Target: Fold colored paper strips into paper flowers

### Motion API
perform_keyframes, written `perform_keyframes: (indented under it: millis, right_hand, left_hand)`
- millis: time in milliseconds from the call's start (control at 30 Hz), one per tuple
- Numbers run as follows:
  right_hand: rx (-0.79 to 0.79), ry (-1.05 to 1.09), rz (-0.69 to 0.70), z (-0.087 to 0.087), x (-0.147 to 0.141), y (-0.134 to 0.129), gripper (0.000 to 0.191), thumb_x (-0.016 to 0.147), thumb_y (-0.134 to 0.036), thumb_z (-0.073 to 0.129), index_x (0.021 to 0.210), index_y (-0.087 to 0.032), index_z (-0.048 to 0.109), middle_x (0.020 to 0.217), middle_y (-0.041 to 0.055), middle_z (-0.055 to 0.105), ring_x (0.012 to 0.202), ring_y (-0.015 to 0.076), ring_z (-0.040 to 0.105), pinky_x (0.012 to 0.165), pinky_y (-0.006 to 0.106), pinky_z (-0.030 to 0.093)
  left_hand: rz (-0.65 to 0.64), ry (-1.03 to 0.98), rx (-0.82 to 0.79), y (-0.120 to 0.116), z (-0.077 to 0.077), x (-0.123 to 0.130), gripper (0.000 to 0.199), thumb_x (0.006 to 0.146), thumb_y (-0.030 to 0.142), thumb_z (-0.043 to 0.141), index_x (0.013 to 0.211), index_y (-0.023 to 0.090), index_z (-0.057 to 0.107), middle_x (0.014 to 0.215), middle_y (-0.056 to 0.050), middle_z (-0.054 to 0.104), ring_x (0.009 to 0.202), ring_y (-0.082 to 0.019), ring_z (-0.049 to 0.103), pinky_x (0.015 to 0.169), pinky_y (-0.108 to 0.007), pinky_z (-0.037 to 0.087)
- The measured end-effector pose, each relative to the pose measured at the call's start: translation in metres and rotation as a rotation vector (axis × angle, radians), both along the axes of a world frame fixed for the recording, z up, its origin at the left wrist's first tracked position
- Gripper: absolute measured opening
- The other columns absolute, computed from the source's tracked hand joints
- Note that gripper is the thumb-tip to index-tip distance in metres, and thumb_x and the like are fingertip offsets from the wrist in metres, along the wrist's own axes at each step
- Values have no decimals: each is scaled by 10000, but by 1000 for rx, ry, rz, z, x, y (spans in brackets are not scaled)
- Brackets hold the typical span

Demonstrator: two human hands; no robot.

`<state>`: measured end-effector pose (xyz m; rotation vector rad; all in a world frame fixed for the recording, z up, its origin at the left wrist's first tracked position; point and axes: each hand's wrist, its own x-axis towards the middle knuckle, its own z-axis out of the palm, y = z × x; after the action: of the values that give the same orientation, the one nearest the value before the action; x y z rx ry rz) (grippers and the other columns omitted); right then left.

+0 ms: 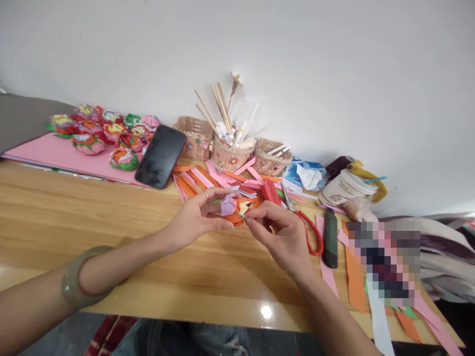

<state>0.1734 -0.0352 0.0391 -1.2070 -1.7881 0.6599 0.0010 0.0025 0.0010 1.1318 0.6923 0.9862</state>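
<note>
Over the middle of the wooden table, my left hand (196,217) grips a small folded paper piece (229,203), lilac with orange below. Its fingers wrap behind the piece and the thumb lies along the near side. Close by on the right, my right hand (278,232) pinches at the edge of the same piece with thumb and forefinger; what lies between those fingertips is too small to make out. Just right of it lie scissors with red handles (313,235). Folded orange, pink and red paper strips (213,174) are heaped behind both hands.
Paper flowers (89,144) sit on pink sheets (44,151) at the left, beside a black phone (161,157). Woven baskets (233,155) stand at the back. A dark green cutter (330,240), a paper cup (347,187) and loose strips (354,277) are on the right.
</note>
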Motion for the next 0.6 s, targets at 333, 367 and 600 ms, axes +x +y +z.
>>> perform_keyframes:
  millis: [333, 367, 600]
  right_hand:
    - [212, -79, -38, -9, -1, -4, 109, 810, -167, 567, 806, -201, 670, 628, -1, 583, 528, 100, 496, 461, 219, 384]
    - [77, 20, -5, -6, 0, -3, 109, 818, -196, 569, 780, -201, 671, 635, -2, 589, 553, 105, 507, 485, 224, 395]
    - [-311, 329, 110, -1, 3, 5, 74, 755, -257, 662, 710, -198, 651, 650, -34, 594, 570, 82, 485, 543, 215, 379]
  left_hand:
    - [82, -40, 35, -6, 0, 4, 512, 567, 174, 782, 1018, 199, 540, 1071, -48, 605, 918, -181, 595, 768, -311, 500]
    - [87, -46, 45, -6, 1, 3, 509, 567, 171, 782, 1017, 200, 545, 1085, -49, 602, 913, -179, 597, 763, -308, 502]
    - [84, -56, 75, -6, 2, 2, 517, 535, 162, 801, 988, 197, 553, 1008, -40, 627, 861, -172, 607, 722, -297, 510]
